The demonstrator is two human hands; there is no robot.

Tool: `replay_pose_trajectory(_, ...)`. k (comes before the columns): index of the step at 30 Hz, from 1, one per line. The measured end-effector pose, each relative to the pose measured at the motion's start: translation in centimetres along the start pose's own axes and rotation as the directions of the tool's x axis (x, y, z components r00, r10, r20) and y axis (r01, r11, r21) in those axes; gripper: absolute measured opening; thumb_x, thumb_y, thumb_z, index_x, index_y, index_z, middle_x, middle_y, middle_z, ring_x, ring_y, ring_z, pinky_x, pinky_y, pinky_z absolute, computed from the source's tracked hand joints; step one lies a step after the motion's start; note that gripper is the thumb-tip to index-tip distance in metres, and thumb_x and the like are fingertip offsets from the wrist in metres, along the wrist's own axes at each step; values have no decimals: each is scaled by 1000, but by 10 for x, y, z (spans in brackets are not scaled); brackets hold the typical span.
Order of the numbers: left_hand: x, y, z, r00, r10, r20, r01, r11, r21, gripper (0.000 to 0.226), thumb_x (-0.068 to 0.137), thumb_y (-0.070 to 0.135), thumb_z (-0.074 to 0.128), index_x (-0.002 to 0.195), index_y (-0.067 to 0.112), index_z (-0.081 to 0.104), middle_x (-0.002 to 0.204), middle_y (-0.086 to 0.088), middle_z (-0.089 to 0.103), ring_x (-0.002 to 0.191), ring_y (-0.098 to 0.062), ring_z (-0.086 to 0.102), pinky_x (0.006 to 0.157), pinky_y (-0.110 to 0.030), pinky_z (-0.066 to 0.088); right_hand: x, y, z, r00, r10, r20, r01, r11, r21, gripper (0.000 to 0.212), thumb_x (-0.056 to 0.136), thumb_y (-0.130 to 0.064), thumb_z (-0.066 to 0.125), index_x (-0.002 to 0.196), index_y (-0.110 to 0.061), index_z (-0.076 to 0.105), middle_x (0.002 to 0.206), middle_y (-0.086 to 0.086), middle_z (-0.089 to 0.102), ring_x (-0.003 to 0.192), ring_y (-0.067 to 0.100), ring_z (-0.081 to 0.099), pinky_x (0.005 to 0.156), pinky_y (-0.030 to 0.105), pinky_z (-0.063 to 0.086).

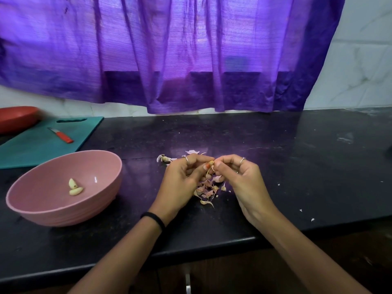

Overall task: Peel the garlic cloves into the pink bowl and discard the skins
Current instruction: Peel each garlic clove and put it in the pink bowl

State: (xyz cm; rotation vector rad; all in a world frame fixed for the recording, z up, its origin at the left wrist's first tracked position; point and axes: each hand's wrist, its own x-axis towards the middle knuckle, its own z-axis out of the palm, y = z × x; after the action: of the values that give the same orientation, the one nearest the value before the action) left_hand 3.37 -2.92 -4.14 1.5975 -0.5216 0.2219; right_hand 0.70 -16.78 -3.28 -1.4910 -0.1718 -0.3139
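Purple curtain (169, 54) hangs right across the back, well beyond your hands, over a black tabletop (297, 166). Far off to the left of your left hand there's a teal board (42, 145) with a little red-handled knife (61, 135) lying on it, and a red dish (17, 117) at the board's far corner. The pink bowl (53, 209) sits on the tabletop left of your left hand, near but not touching, with two peeled cloves (75, 187) in the bottom. Your left hand (184, 181) and right hand (241, 177) meet fingertip to fingertip just above the tabletop, both curled and pinching one clove (211, 163) between them, a strip of skin dangling off it. Straight below your hands is a pile of skins (206, 193). A few more bits (164, 159) lie just past your left hand's knuckles, plus some tiny flecks scattered off to the right of your right hand.
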Motion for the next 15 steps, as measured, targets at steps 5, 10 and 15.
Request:
replay_pose_trajectory(5, -1, 2, 0, 1000, 10, 23, -11, 1000, 23, 25, 91, -2, 57, 97, 19, 69, 80, 5, 71, 68, -3, 63, 67, -17, 51, 1, 1, 2, 999, 2, -40, -5, 997, -79, 11, 91, -6, 62, 82, -9, 68, 77, 6, 71, 68, 14, 66, 73, 31, 55)
replay_pose_trajectory(10, -1, 4, 0, 999, 25, 42, -25, 1000, -6, 22, 91, -2, 57, 97, 16, 68, 85, -6, 72, 72, -7, 64, 70, -20, 52, 4, 6, 3, 997, 0, -77, -13, 986, -168, 11, 84, -19, 65, 76, -23, 71, 102, 20, 65, 90, 34, 67, 87, 49, 55)
replay_pose_trajectory(15, -2, 7, 1, 998, -21, 51, 27, 993, -117, 17, 91, -2, 56, 100, 9, 65, 87, -12, 70, 74, -12, 64, 72, -20, 54, 6, 6, 6, 995, 21, -101, -38, 985, -167, 8, 70, -28, 62, 68, -27, 70, 101, 18, 64, 88, 30, 66, 84, 46, 56)
